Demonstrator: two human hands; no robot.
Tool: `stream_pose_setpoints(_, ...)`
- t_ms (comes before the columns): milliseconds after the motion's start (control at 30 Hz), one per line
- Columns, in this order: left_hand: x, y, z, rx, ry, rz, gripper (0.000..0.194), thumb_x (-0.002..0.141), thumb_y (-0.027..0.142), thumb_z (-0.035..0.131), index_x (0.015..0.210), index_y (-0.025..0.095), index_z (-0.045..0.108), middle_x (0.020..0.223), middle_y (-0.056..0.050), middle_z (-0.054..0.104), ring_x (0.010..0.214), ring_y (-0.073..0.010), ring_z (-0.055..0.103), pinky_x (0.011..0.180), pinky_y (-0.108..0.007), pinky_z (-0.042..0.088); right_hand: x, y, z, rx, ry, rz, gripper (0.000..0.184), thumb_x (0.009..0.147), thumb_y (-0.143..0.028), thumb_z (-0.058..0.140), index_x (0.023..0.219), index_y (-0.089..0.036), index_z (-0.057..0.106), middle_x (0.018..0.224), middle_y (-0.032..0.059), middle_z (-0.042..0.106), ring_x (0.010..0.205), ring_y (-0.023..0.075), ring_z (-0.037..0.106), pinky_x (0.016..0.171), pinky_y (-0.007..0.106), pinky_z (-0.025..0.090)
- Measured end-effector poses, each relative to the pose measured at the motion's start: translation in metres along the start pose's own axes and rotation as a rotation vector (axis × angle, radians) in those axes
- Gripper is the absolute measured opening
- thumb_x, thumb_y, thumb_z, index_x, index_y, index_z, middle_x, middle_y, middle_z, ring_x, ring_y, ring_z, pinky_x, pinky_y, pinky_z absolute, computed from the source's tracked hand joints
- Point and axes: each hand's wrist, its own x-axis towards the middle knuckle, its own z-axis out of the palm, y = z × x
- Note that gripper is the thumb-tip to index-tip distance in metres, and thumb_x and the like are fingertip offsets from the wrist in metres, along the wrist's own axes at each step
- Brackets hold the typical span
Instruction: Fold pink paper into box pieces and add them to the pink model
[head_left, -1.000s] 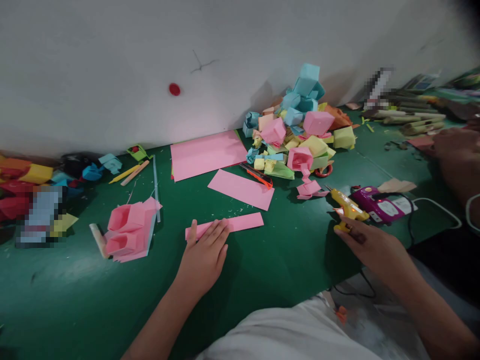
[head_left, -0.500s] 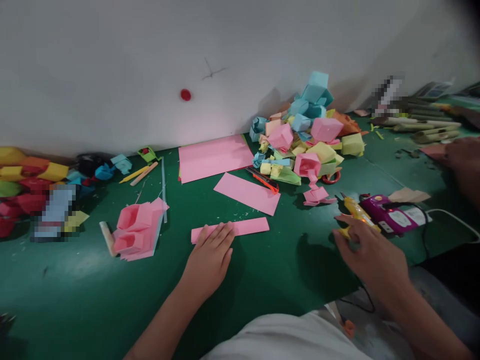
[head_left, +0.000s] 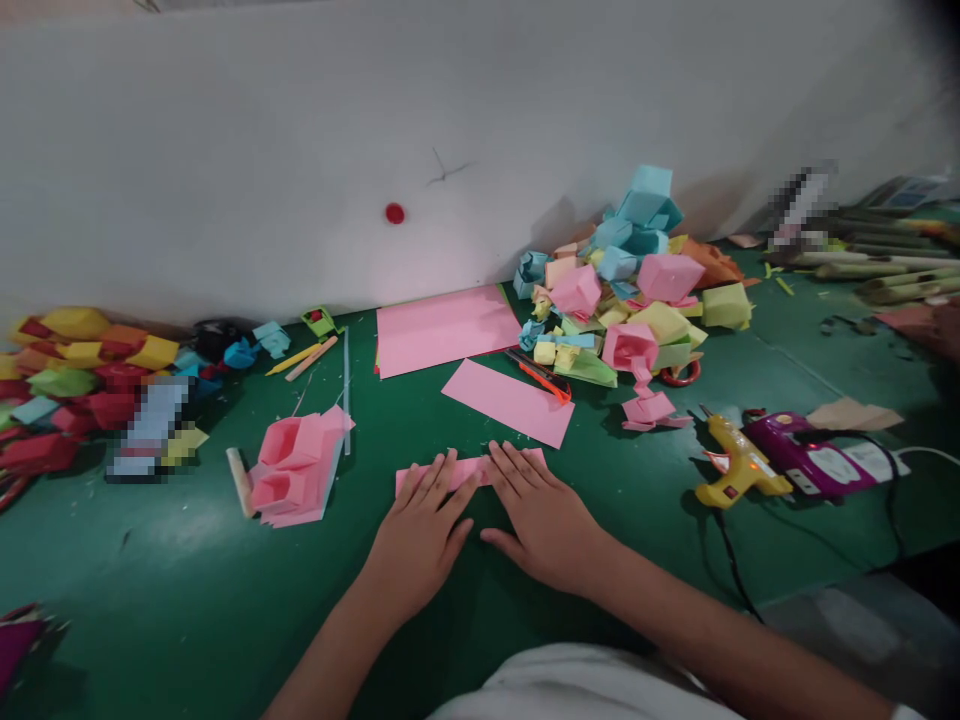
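Both my hands lie flat on a narrow pink paper strip (head_left: 472,468) in the middle of the green table (head_left: 600,500). My left hand (head_left: 420,535) covers the strip's left part with its fingers stretched out. My right hand (head_left: 541,515) rests on the right part, fingers also extended and apart. Neither hand grips anything. A yellow glue gun (head_left: 739,468) lies on the table to the right, apart from my right hand.
A wider pink sheet (head_left: 508,402) and a large pink sheet (head_left: 446,328) lie behind the strip, with an orange cutter (head_left: 538,375). A heap of folded paper boxes (head_left: 630,290) stands at the wall. Pink folded boxes (head_left: 296,470) lie left. A purple device (head_left: 806,462) lies right.
My right hand let go of the yellow glue gun and moved left onto the pink strip beside my left hand. The glue gun now lies on the table.
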Motion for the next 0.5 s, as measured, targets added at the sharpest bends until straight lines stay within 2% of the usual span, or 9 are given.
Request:
stream_pose_setpoints(233, -0.019, -0.009, -0.002, 0.067, 0.018, -0.105, 0.063, 0.104, 0.044, 0.038, 0.159, 0.017, 0.028, 0.160, -0.013, 0.039, 0.147, -0.0304, 0.040, 0.121, -0.056, 0.030, -0.019, 0.013, -0.007, -0.058, 0.005, 0.062, 0.072, 0.101, -0.051, 0.043, 0.156, -0.005, 0.035, 0.163, 0.0191, 0.028, 0.151, 0.0334, 0.029, 0.125, 0.053, 0.023)
stream_pose_setpoints(333, -0.021, -0.009, -0.004, 0.077, 0.010, -0.134, 0.060, 0.104, 0.044, 0.036, 0.157, 0.017, 0.033, 0.159, -0.013, 0.039, 0.145, -0.0310, 0.043, 0.122, -0.058, 0.027, -0.023, 0.017, -0.008, -0.055, 0.015, 0.062, 0.068, 0.102, -0.047, 0.043, 0.156, -0.008, 0.035, 0.163, 0.0166, 0.028, 0.150, 0.0309, 0.031, 0.124, 0.053, 0.025)
stream_pose_setpoints(500, -0.014, -0.008, -0.008, 0.091, 0.070, -0.236, 0.046, 0.104, 0.037, 0.038, 0.146, 0.021, 0.051, 0.150, -0.010, 0.052, 0.139, -0.0315, 0.051, 0.123, -0.066, 0.008, -0.028, 0.026, -0.013, -0.017, 0.058, 0.043, 0.060, 0.102, -0.042, 0.044, 0.155, -0.015, 0.039, 0.161, 0.0107, 0.036, 0.148, 0.0279, 0.037, 0.125, 0.055, 0.024)
